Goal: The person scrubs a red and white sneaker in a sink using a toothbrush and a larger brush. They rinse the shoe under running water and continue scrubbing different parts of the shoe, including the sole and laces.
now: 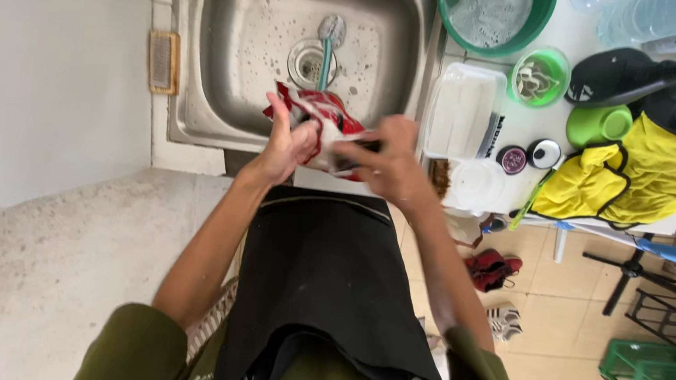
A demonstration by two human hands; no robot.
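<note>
Steel sink [230, 42] biggest here, soapy, spoon lying at drain. We hold red-and-white cloth [323, 119] over sink's front edge, both hands on it. Our left hand [288, 144] closed round cloth's left part, thumb up. Our right hand [390, 162] pinching its right end, fingers curled. Yellow rag [628, 180] on counter's right side, green basin [495, 20] at sink's right rim, clear lidded box [464, 112] just below.

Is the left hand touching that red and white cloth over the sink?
Touching. The head view shows the left hand closed around the red and white cloth, its thumb pressed on the fabric, while the right hand grips the other end above the sink.
</note>
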